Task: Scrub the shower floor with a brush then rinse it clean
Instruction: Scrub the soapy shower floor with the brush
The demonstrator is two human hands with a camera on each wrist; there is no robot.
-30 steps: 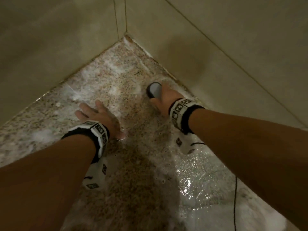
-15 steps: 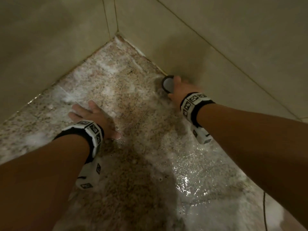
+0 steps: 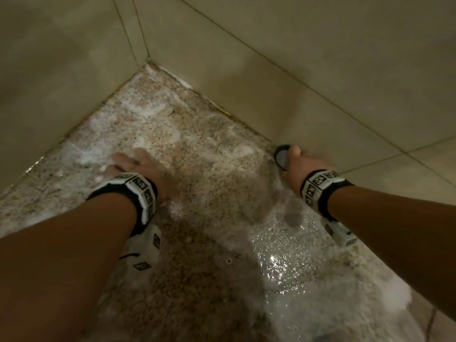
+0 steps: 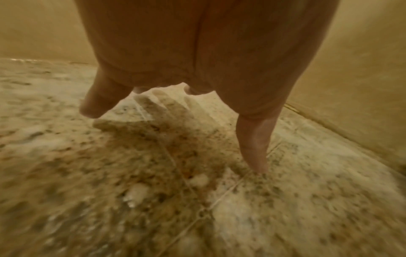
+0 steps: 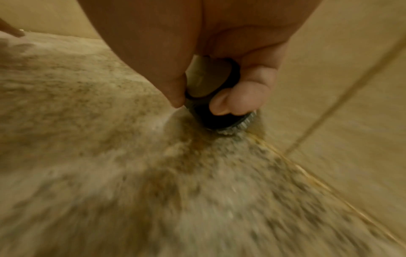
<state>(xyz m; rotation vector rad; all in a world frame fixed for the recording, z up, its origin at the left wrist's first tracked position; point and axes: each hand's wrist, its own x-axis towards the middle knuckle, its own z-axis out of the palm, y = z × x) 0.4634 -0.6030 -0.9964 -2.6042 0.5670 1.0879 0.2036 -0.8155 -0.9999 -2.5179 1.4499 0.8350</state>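
My right hand [image 3: 299, 166] grips a small round brush [image 3: 282, 157] with a black body and a grey top, at the foot of the right wall. In the right wrist view the brush [image 5: 211, 111] shows short pale bristles pressed to the speckled shower floor [image 5: 110, 156], with my thumb and fingers curled around it. My left hand [image 3: 138, 166] lies spread on the wet, soapy floor [image 3: 197, 149] at the left. In the left wrist view its fingers [image 4: 255, 144] point down with the tip touching the stone.
Two beige tiled walls [image 3: 296, 58] meet at a corner [image 3: 148, 61] ahead and close in the floor on both sides. White foam [image 3: 394, 292] and shiny water [image 3: 283, 255] cover the floor near me.
My right hand has carried the brush rightward along the base of the right wall. My left hand has slid a little forward on the floor.
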